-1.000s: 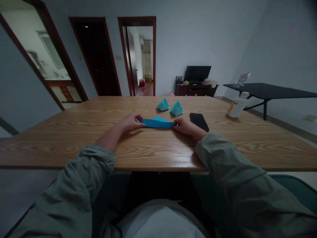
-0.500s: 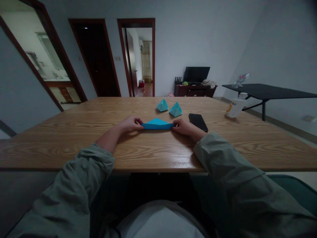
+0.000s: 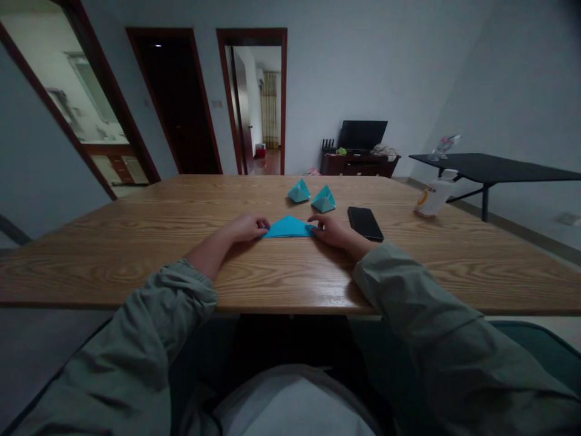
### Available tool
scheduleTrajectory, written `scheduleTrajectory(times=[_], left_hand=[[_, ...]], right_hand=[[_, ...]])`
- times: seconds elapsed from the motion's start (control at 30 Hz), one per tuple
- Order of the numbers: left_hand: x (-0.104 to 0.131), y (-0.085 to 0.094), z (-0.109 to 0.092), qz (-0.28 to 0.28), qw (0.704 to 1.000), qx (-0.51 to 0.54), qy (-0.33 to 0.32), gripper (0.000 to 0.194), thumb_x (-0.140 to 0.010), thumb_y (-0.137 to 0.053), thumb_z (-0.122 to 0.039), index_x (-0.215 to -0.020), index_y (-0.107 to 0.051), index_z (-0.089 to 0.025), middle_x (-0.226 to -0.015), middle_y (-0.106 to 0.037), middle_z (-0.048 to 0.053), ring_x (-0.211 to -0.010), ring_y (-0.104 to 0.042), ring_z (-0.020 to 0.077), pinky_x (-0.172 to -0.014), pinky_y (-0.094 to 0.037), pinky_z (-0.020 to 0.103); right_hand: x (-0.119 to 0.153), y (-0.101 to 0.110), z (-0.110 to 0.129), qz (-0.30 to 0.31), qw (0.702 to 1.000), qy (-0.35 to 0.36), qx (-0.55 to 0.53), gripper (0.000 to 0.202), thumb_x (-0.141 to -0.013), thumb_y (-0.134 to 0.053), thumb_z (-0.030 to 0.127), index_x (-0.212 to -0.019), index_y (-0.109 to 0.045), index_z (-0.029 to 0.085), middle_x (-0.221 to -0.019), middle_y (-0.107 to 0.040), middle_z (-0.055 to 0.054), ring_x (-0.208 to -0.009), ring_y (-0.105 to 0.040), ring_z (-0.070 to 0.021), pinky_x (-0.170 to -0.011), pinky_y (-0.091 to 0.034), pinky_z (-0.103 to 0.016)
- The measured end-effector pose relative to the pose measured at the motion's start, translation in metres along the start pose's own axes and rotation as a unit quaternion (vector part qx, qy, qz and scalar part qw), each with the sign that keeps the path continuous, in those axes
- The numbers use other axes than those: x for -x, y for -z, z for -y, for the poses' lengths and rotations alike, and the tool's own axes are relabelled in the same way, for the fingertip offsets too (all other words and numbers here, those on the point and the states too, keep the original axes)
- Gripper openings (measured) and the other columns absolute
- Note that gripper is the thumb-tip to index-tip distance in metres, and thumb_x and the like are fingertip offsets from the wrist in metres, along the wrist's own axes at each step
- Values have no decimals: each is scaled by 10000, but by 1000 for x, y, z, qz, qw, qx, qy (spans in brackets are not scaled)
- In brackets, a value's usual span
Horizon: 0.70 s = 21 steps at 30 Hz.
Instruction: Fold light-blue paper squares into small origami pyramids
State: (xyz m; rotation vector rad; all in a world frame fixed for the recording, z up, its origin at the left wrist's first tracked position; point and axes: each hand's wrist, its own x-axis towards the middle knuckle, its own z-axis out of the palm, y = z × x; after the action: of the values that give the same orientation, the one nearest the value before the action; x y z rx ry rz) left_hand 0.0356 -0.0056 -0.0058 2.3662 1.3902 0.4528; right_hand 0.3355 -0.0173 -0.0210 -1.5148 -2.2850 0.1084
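A blue sheet of paper (image 3: 289, 227), folded to a flat triangle with its peak pointing away from me, lies on the wooden table (image 3: 272, 272). My left hand (image 3: 249, 228) pinches its left corner. At the right corner, my right hand (image 3: 331, 231) has the paper between thumb and fingers, with the index finger slightly raised. Just beyond stand two folded blue paper pyramids, one (image 3: 299, 191) on the left and the other (image 3: 324, 200) on the right, a small gap between them.
A black phone (image 3: 365, 223) lies right of my right hand. Farther right stands a white translucent bottle (image 3: 436, 195). Behind the table are a black side table (image 3: 494, 166) and a cabinet (image 3: 358, 165) with a television (image 3: 363, 135).
The near edge of the blue paper, raised as a darker strip before, now lies flat. Both hands have moved slightly inward, and my right index finger has lifted a little.
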Motion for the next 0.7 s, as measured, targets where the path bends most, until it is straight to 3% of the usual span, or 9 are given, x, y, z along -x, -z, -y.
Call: scheduleTrajectory(times=[0.17,0.3,0.4,0.5,0.7], left_hand=[[2,0,-16,-3,986,-155,-52,382,-782,-554,-463,-1003,-734,-209,-1030,-686,81,-856,-602,196,-708,-412,261],[7,4,-21,24,981,-189,-37,432,-777,-550,-508,-1055,-722,-225,-992,-708,78,-813,-609,201,-669,-397,263],[9,4,-19,6,984,-178,-27,382,-778,-558,-475,-1042,-728,-259,-922,-722,68,-765,-607,206,-659,-384,271],[9,3,-19,-32,987,-152,-35,332,-774,-574,-408,-1026,-738,-266,-903,-720,81,-776,-610,225,-692,-385,284],[7,2,-21,-76,989,-125,-14,314,-717,-602,-255,-998,-740,-253,-855,-705,92,-833,-608,250,-762,-393,300]], right_hand=[[7,3,22,8,992,74,100,326,-907,-490,341,-1117,-696,200,-1126,-641,-119,-1029,-586,-254,-911,-410,-322],[10,2,39,54,989,101,90,449,-933,-442,457,-1239,-620,180,-1299,-572,-132,-1170,-538,-266,-1015,-363,-362],[10,0,46,65,990,95,81,479,-939,-422,486,-1263,-591,177,-1350,-534,-150,-1229,-502,-287,-1080,-283,-438],[8,-1,50,60,991,92,73,470,-927,-444,498,-1214,-616,168,-1308,-566,-165,-1203,-524,-303,-1083,-265,-467],[6,-2,58,47,995,66,58,454,-924,-451,488,-1201,-616,170,-1178,-646,-154,-1056,-606,-277,-908,-423,-350]])
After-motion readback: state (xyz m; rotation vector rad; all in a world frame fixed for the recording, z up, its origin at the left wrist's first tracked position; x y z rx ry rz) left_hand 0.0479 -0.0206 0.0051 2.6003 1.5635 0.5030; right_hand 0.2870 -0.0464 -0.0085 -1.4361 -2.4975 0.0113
